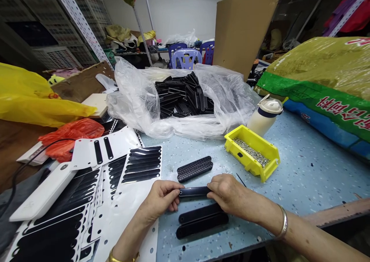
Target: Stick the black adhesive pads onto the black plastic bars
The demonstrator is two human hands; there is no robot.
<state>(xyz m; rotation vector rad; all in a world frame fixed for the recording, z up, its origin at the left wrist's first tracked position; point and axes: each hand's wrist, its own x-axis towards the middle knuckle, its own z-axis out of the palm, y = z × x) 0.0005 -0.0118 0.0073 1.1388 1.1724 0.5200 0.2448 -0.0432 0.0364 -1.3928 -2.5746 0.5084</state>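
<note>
Between my two hands I hold a glossy black strip with rounded ends, level above the table. My left hand pinches its left end, near a small hole; my right hand grips the right end, which its fingers partly cover. Just beyond it lie black pieces with a cross-hatched surface, side by side. Closer to me rest two smooth black bars, the upper one partly under my right hand. Sheets of black adhesive-looking strips lie to the left of my left hand.
A yellow bin of small metal parts stands at right, with a cream bottle behind it. A clear plastic bag holds many black pieces. A large printed sack fills the right side. A white box-like object lies on sheets at left.
</note>
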